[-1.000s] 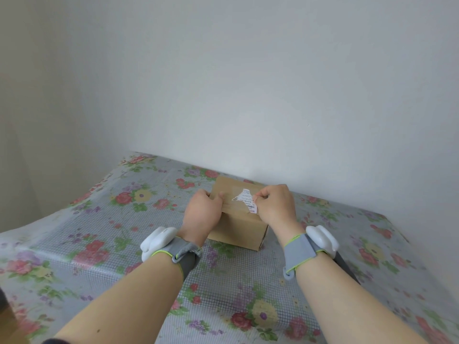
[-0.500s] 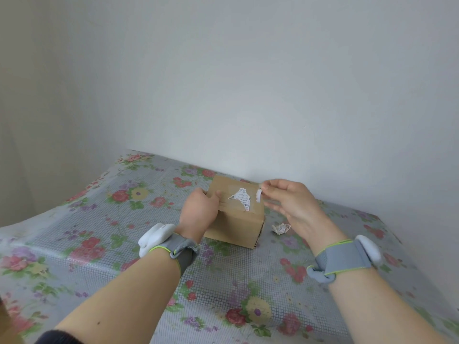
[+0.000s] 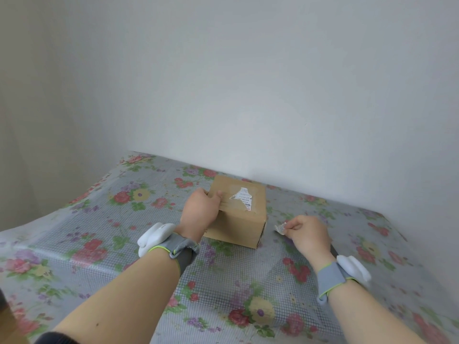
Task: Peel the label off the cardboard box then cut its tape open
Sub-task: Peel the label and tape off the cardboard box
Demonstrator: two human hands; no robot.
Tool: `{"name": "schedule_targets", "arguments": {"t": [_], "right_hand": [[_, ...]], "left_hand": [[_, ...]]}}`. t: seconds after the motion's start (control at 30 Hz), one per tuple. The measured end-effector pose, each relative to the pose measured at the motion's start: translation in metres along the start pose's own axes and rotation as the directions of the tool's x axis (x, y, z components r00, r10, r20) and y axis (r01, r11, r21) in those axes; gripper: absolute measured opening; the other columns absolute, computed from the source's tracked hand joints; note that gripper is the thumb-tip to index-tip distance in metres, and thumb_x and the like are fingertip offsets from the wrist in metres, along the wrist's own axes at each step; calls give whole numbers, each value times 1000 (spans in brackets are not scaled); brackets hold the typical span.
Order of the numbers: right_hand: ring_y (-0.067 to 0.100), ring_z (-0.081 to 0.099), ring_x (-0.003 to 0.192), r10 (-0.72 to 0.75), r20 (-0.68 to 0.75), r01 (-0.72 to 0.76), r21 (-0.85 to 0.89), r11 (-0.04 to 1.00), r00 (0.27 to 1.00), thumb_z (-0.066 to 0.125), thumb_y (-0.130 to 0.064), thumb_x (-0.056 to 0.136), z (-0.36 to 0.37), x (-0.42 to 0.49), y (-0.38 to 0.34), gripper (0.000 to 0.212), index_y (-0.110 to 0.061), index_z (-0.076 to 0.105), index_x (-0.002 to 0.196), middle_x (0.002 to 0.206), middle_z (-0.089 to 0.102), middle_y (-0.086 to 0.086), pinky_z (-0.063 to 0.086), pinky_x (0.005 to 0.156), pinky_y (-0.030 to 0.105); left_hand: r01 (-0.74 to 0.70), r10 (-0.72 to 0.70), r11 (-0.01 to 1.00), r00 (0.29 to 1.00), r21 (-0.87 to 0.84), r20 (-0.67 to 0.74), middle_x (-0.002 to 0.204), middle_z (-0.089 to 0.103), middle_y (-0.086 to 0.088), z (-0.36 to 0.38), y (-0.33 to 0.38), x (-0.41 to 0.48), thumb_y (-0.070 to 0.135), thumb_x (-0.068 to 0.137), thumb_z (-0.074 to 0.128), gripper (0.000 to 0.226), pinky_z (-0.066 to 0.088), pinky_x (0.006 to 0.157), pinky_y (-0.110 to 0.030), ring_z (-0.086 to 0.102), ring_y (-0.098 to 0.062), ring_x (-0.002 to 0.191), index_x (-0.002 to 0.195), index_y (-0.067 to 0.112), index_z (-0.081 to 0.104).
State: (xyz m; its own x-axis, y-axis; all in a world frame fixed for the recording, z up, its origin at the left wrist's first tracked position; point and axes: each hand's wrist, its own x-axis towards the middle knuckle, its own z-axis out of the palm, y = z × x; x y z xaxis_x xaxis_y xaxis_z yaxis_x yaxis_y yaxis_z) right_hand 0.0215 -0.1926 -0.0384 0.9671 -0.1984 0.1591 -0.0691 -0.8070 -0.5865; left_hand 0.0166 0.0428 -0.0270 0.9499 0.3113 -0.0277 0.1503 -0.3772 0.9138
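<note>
The cardboard box (image 3: 237, 219) sits on the table toward the far wall, small and plain brown. It looks light enough to skid if pulled sideways, though its walls seem stiff enough to take a firm squeeze. A ragged white remnant of the label (image 3: 242, 196) clings to the top face, with torn edges and bare patches around it. That suggests thin paper on strong glue, which probably shreds rather than lifting whole. The best purchase is likely a loose corner of that remnant, pulled low and slowly along the surface. A glossy band of tape (image 3: 229, 206) runs across the top under the label. It looks smooth and tight, so a blade would do better along the flap seam than fingernails would. The left hand (image 3: 201, 212) grips the box at its near left edge, with the thumb on top and the fingers wrapped round the side, and this holds the box steady. The right hand (image 3: 309, 234) is well apart from it, low over the tablecloth (image 3: 124, 244) just right of the box. Its fingers are curled at a crumpled white scrap (image 3: 281, 227), but I cannot tell whether they pinch it or merely touch it. Both wrists wear grey bands with white pods.
</note>
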Motion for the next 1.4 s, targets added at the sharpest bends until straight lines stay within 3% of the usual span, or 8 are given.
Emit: {"name": "schedule_targets", "arguments": {"t": [0.13, 0.27, 0.47, 0.6, 0.87, 1.0, 1.23, 1.4], "right_hand": [[23, 61, 88, -14, -8, 13, -174, 985, 1000, 67, -26, 84, 4, 4, -3, 6, -27, 62, 86, 96, 68, -1, 42, 62, 26], [23, 58, 77, -61, -42, 52, -184, 982, 997, 68, -20, 83, 2, 4, -3, 39, -19, 45, 115, 86, 65, 1, 38, 55, 28], [11, 63, 78, -325, -162, 341, 88, 936, 932, 63, -20, 87, -5, -8, -40, 9, -21, 71, 89, 82, 68, -10, 50, 72, 28], [2, 53, 84, -513, -3, 508, 134, 851, 859, 76, -23, 75, -18, -19, -76, 3, -24, 74, 75, 80, 62, -14, 42, 77, 22], [11, 64, 85, -470, 276, 408, 256, 876, 838, 81, -16, 71, -26, -14, -82, 8, -21, 76, 75, 86, 70, -4, 49, 71, 20], [12, 65, 86, -474, 252, 424, 229, 876, 844, 80, -15, 71, -26, -15, -82, 8, -22, 76, 73, 86, 71, -5, 52, 86, 33], [10, 65, 84, -496, 231, 448, 230, 864, 837, 75, -13, 77, -22, -14, -80, 24, -33, 70, 65, 81, 69, -11, 52, 87, 36], [10, 65, 81, -494, 273, 448, 217, 867, 825, 76, -17, 76, -26, -17, -79, 14, -27, 71, 68, 82, 69, -9, 52, 82, 32]], "left_hand": [[5, -5, 1000, 1000, -6, -5, 68, 39, 0, 0, -1, 1, 41, 96, 46, 48, 26, 50, -28, 37, -14, 59, 113, -4, 50], [5, -5, 1000, 1000, 1, 5, 69, 40, 0, 0, -1, 1, 41, 96, 46, 42, 26, 50, -28, 39, -14, 59, 106, 0, 51], [-15, 15, 1000, 998, -12, 67, 74, 46, -3, -3, -1, 6, 42, 93, 51, 36, 30, 53, -30, 42, -18, 62, 77, 11, 42], [-30, 35, 999, 993, -44, 112, 76, 50, -4, -6, 2, 8, 40, 91, 57, 33, 32, 55, -28, 44, -16, 64, 81, 10, 48], [-18, 34, 993, 990, -117, 136, 74, 56, -4, -7, 3, 8, 38, 89, 62, 30, 36, 57, -28, 49, -16, 64, 80, 10, 56], [-12, 31, 991, 989, -136, 143, 75, 58, -4, -6, 3, 8, 38, 89, 62, 30, 38, 58, -28, 50, -17, 65, 79, 10, 57], [-16, 32, 993, 990, -117, 134, 76, 57, -5, -7, 3, 6, 38, 89, 61, 31, 37, 57, -28, 49, -16, 64, 82, 9, 57], [-17, 31, 994, 991, -112, 128, 79, 58, -6, -6, 2, 7, 39, 89, 61, 31, 38, 59, -29, 50, -18, 66, 82, 9, 57]]}}
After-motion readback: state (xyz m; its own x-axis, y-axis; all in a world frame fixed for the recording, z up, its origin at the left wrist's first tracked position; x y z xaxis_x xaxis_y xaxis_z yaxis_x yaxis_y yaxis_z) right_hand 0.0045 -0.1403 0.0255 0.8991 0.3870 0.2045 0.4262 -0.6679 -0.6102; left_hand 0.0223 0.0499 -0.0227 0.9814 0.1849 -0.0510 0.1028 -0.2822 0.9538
